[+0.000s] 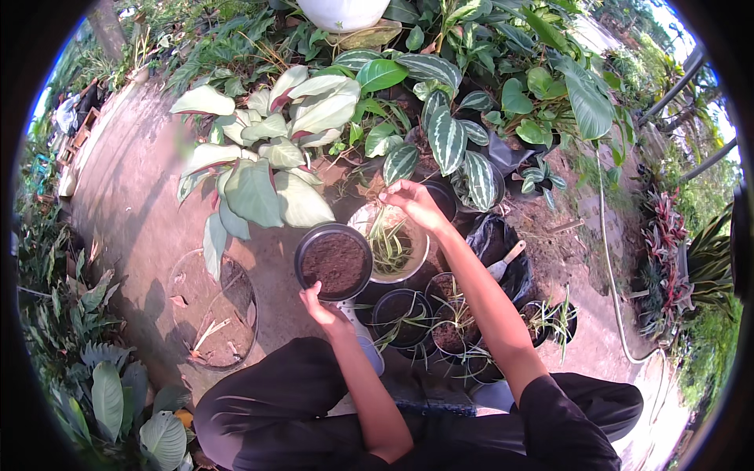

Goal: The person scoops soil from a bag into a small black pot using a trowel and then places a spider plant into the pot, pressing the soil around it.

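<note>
My left hand grips the near rim of a black plastic pot filled with brown soil. Just right of that pot stands a pale round container with long-leaved plantlets inside. Above its far side, my right hand pinches the pale upper end of a plantlet bunch between thumb and fingers. Nearer my legs, several potted spider plants stand close together. A trowel with a wooden handle rests on a black plastic bag to the right of my right forearm.
A large plant with pale broad leaves spreads ahead on the left. Striped-leaf plants grow ahead. On the left ground lies a round shallow tray with dry leaves and stalks. A hose runs along the right side.
</note>
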A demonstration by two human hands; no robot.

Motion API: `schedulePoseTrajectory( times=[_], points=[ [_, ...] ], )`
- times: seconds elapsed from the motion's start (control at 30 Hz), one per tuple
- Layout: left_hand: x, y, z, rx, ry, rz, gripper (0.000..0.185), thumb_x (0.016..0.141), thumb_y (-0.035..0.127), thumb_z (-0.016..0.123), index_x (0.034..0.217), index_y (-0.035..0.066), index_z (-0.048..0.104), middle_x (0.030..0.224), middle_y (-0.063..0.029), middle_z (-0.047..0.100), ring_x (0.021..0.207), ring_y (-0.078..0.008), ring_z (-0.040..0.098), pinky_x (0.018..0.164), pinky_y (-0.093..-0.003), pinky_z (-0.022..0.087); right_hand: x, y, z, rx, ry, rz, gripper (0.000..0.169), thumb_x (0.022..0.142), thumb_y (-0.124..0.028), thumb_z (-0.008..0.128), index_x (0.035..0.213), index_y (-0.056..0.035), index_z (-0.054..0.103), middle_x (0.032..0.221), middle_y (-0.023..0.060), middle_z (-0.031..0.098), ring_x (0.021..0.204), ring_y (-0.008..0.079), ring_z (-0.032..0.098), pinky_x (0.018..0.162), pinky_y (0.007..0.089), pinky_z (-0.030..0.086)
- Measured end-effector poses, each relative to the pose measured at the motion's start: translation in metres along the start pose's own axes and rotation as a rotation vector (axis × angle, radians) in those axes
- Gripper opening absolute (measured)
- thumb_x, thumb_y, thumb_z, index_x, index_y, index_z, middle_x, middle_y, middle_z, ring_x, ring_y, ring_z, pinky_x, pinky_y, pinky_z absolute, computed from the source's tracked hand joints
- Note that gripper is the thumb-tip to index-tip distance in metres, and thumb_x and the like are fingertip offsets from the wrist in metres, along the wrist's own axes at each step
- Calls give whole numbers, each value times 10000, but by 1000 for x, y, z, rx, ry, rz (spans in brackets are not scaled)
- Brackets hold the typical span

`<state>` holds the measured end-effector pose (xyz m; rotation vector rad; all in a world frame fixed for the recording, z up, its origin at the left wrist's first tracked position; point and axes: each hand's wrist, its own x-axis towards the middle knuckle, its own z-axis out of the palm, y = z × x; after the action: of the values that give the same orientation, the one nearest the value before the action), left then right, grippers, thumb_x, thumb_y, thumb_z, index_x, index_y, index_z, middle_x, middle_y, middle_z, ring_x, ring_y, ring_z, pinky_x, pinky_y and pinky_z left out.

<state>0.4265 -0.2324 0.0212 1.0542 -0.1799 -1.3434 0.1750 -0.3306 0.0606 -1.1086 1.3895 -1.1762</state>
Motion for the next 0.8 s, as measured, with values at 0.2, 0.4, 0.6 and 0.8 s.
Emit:
schedulePoseTrajectory(
  times=[0.2,0.4,0.6,0.8],
  points=[
    [-1,2,2,39,-15,37,308,755,255,657,1006,130,531,1107,-54,536,1106,-217,516,945,-390,403,-42,-82,-4,204,93,-193,124,924,-157,706,985,-75,635,946,-5,649,933,91,584,883,277,447],
    [-19,-12,31,5,-157,-54,242,767,221,652,963,124,549,1064,-29,562,1053,-170,542,919,-321,414,-80,-101,-43,657,21,-178,153,1019,-183,563,1139,-90,546,1102,26,596,1003,177,610,945,368,483],
    [-62,-28,66,84,-298,-132,258,768,190,645,985,112,530,1109,-17,549,1092,-166,513,965,-332,381,-147,-122,-86,848,124,18,271,1059,-209,455,1252,-19,481,1171,150,620,985,276,670,897,442,572],
    [-118,-52,98,148,-501,-272,303,784,176,657,1054,95,545,1080,-35,564,1049,-168,539,967,-342,403,-233,-131,-113,650,299,-36,293,981,-117,605,1229,31,557,1145,138,670,1028,203,654,945,325,511]
  ],
)
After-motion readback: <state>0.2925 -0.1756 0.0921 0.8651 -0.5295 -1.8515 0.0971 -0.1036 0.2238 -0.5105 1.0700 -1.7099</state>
